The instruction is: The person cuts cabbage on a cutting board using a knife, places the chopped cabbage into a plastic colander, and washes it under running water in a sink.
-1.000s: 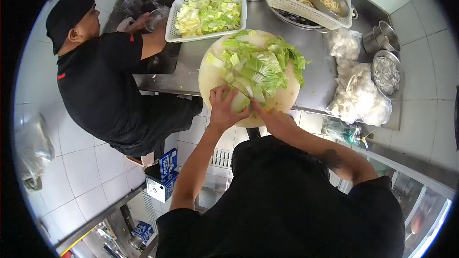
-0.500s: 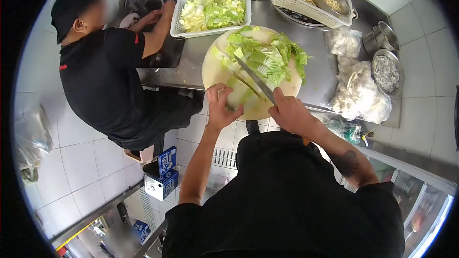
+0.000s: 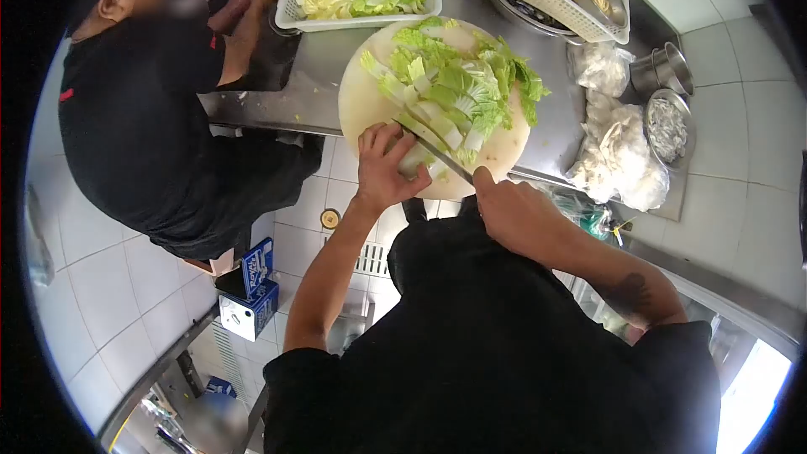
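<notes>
A round pale cutting board lies on the steel counter, with cut napa cabbage spread over it. My right hand is closed round the handle of a kitchen knife. The blade slants up and left, its tip close to the fingers of my left hand, low against the cabbage stems. With fingers curled, my left hand presses the cabbage stem end at the near edge of the board. Its fingers partly hide the piece beneath them.
Beyond the board stands a white basket of chopped cabbage. Another basket holds noodles and a metal bowl. Plastic bags and a bowl of greyish-white strips lie at right. A co-worker works at the sink on the left.
The knife has come down from above the leaves to the stems beside my left hand. Cut stem pieces now lie along the blade's far side. The view has shifted slightly.
</notes>
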The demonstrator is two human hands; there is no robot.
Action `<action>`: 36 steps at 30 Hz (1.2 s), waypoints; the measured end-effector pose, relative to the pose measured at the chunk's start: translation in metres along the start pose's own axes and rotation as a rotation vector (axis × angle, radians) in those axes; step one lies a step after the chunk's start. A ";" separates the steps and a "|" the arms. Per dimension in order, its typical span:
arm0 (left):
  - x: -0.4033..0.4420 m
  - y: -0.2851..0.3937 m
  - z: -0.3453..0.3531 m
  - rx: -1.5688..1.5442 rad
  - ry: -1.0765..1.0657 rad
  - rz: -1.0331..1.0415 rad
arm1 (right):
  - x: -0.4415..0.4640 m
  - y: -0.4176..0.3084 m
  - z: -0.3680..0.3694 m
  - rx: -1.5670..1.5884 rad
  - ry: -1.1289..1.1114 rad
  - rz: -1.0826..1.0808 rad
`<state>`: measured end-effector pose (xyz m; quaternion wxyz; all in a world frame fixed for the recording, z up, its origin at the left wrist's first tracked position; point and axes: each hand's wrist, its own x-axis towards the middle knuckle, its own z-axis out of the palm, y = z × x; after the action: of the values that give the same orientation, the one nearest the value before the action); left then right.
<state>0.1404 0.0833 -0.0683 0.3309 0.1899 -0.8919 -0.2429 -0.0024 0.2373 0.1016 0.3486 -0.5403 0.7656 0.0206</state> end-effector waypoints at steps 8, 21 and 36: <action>-0.006 -0.010 0.010 -0.052 0.008 -0.039 | 0.020 -0.003 -0.006 0.116 -0.076 -0.007; 0.002 -0.004 0.008 -0.018 0.030 0.013 | 0.068 0.014 0.058 0.160 0.007 0.037; -0.021 -0.021 -0.015 -0.172 0.020 0.036 | 0.050 0.024 0.055 0.185 0.229 -0.061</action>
<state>0.1686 0.0724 -0.0804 0.3592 0.1473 -0.8677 -0.3105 -0.0030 0.2289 0.0233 0.3075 -0.5276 0.7824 -0.1223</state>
